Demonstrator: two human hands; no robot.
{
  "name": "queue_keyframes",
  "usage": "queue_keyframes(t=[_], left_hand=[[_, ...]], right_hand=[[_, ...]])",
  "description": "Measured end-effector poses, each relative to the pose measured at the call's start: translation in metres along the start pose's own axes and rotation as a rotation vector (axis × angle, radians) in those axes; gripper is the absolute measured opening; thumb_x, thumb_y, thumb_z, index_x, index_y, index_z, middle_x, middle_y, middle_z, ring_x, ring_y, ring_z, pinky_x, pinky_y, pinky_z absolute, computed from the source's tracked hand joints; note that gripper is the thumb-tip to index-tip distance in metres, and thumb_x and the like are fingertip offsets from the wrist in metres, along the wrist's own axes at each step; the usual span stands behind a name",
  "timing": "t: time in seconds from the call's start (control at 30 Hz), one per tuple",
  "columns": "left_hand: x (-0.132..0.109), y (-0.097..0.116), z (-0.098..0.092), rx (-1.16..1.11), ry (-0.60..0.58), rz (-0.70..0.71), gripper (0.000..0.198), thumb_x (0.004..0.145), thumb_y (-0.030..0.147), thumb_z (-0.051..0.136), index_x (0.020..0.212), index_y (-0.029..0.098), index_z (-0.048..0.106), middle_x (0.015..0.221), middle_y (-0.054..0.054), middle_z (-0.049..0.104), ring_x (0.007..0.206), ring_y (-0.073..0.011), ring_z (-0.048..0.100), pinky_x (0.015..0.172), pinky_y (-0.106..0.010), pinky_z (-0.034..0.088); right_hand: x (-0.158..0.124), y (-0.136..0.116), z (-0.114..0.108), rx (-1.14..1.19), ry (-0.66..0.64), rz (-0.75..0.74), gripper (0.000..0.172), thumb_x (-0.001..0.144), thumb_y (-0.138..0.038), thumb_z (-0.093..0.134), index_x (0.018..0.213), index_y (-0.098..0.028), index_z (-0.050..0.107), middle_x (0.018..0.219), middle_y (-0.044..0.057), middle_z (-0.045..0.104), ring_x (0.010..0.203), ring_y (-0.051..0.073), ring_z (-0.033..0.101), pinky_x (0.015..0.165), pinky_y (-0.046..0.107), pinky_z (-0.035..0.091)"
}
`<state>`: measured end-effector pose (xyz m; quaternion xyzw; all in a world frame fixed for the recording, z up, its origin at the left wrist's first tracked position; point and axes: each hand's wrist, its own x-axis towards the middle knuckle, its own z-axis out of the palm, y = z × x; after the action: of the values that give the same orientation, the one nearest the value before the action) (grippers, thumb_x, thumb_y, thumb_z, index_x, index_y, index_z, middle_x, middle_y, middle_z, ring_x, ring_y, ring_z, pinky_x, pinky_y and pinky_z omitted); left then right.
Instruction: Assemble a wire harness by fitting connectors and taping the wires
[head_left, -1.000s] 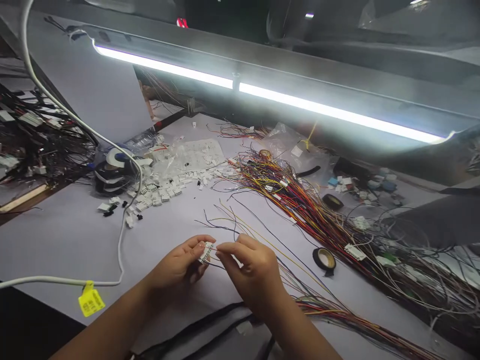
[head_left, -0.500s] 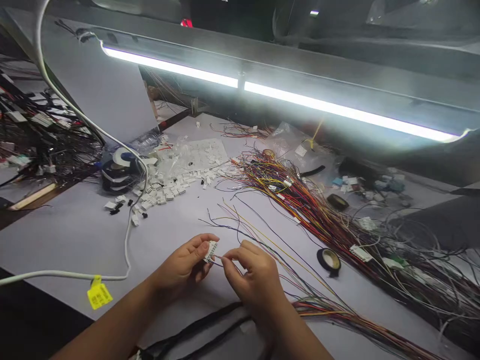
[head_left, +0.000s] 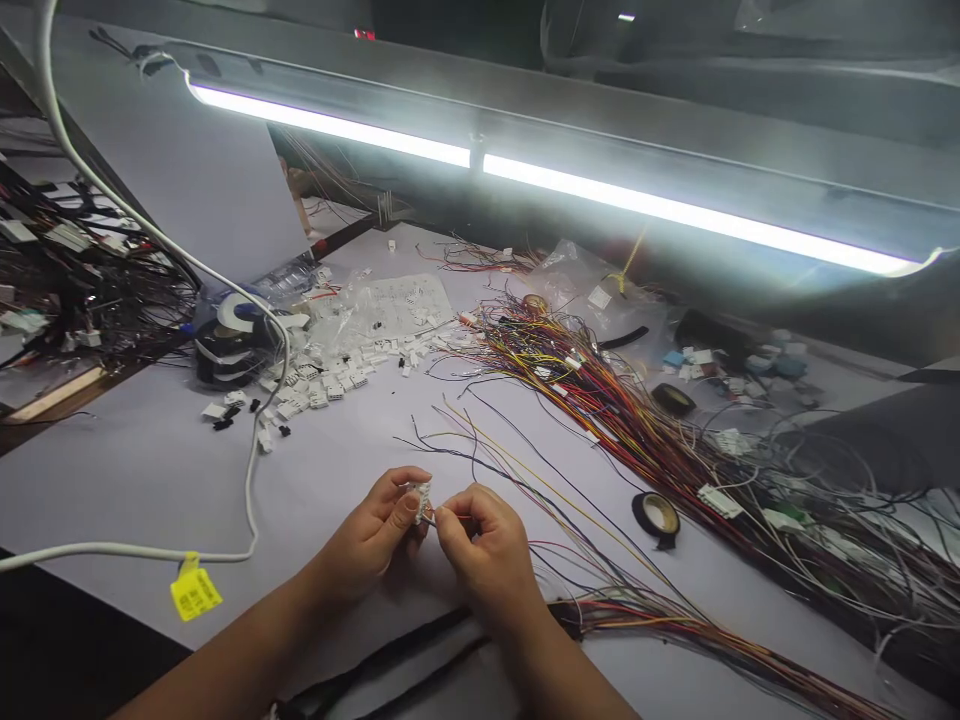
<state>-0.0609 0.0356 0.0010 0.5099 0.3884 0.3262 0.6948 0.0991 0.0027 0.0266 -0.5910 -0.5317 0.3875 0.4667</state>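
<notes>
My left hand (head_left: 379, 525) is closed around a white multi-pin connector housing (head_left: 422, 497), its holed face turned to the right. Thumb and forefinger of my right hand (head_left: 484, 545) pinch a thin wire (head_left: 430, 519) close against that face; whether the wire's tip sits inside a hole is too small to tell. Beyond my right hand, loose coloured wires (head_left: 525, 480) fan out over the table. They run back to a wire bundle (head_left: 645, 617) at the lower right, and black sleeved cables (head_left: 405, 655) lie under my forearms.
Several white connectors (head_left: 330, 385) lie in a heap at the left middle. A thick red and yellow wire bundle (head_left: 600, 400) crosses the right side. A black tape roll (head_left: 657, 518) rests beside it. A white cable (head_left: 251, 500) with a yellow tag (head_left: 193, 590) loops at left.
My right hand has moved left, closer to the connector, with the wire still pinched. The connector has turned a little in my left hand. The view has shifted slightly.
</notes>
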Motion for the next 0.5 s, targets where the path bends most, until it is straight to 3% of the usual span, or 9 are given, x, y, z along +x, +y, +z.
queue_keyframes(t=[0.5], left_hand=[[0.0008,0.0042,0.0014,0.078,0.001,-0.047,0.036,0.092,0.051,0.049,0.115,0.024,0.045,0.068,0.005,0.054,0.060,-0.0119,0.049,0.057,-0.025,0.040]], right_hand=[[-0.0007,0.0103,0.0029,0.024,-0.006,-0.031,0.014,0.081,-0.020,0.058,0.067,-0.019,0.059,0.068,-0.001,0.056,0.063,0.011,0.053,0.058,0.023,0.043]])
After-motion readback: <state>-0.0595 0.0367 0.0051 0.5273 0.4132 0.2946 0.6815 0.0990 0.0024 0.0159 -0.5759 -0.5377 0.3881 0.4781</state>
